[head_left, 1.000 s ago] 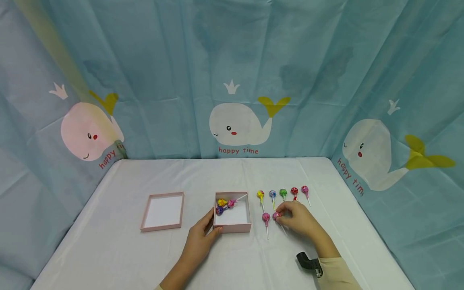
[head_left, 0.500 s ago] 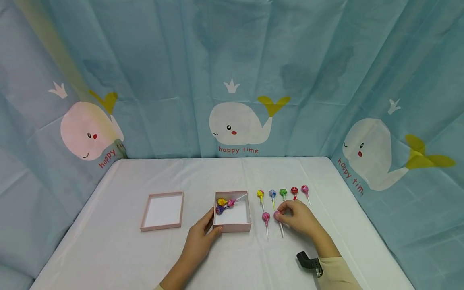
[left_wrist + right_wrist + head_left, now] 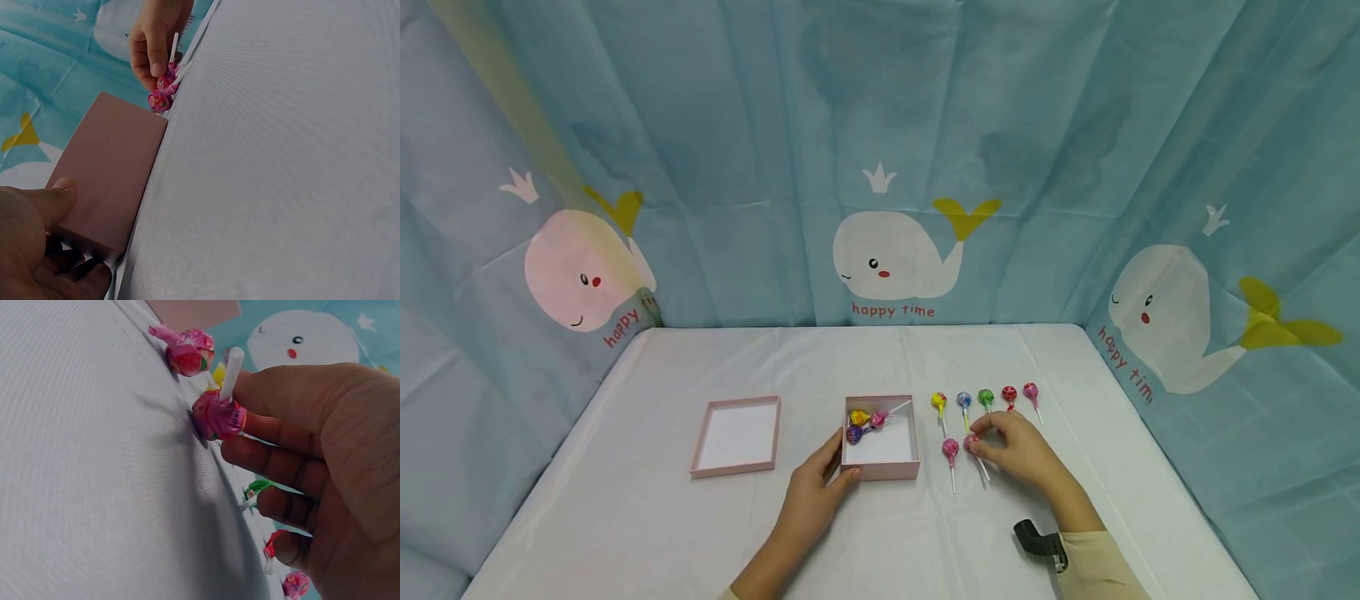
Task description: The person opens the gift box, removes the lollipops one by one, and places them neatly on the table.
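An open pink box (image 3: 882,472) stands upright in the middle of the table in the head view. My left hand (image 3: 812,493) grips its left side, thumb on the front wall and fingers round the corner. Inside lie a yellow lollipop (image 3: 858,417), a purple one (image 3: 853,435) and a pink one (image 3: 878,421). To the right of the box, my right hand (image 3: 1017,448) pinches a pink lollipop (image 3: 219,417) between thumb and fingers, its stick tilted in the right wrist view. Another pink lollipop (image 3: 951,450) lies just left of that hand.
The pink-rimmed box lid (image 3: 736,476) lies left of the box. Behind my right hand a row holds yellow (image 3: 939,401), blue (image 3: 964,401), green (image 3: 986,398), red (image 3: 1009,393) and pink lollipops (image 3: 1031,391). A whale-print curtain (image 3: 760,250) borders the white table.
The pink lollipop under my right fingers shifts and turns slightly, its stick swinging left, then a little right. My left hand and the box stay in place.
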Demonstrator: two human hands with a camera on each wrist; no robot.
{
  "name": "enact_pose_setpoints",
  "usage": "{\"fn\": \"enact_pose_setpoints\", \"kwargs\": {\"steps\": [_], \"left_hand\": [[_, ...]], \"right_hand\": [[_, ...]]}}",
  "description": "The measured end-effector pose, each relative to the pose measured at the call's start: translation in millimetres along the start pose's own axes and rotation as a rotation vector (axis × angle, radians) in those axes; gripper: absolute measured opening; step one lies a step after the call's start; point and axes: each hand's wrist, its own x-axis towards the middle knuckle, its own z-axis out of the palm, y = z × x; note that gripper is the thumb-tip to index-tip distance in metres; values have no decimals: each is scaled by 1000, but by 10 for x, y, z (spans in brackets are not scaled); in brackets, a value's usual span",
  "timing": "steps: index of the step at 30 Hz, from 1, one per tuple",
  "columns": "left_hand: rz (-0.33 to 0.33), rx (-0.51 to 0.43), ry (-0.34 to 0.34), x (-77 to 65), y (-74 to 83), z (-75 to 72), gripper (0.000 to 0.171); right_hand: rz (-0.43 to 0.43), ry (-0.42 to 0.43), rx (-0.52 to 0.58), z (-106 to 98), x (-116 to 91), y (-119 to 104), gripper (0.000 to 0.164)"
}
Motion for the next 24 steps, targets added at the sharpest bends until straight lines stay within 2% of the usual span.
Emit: {"fn": "enact_pose_setpoints", "kwargs": {"steps": [6, 9, 15, 20, 24], "left_hand": [[16, 7, 10, 6, 2, 8, 72], [10, 3, 8, 7, 1, 8, 72], [6, -15, -2, 6, 14, -3, 73], [-7, -15, -6, 8, 24, -7, 72], [10, -4, 0, 4, 18, -4, 72]], "right_hand": [[-49, -12, -18, 26, 8, 18, 22], [-22, -18, -12, 34, 6, 15, 19], [49, 22, 24, 30, 0, -16, 17], [65, 30, 40, 37, 10, -11, 17], [72, 24, 44, 41, 9, 1, 18]]}}
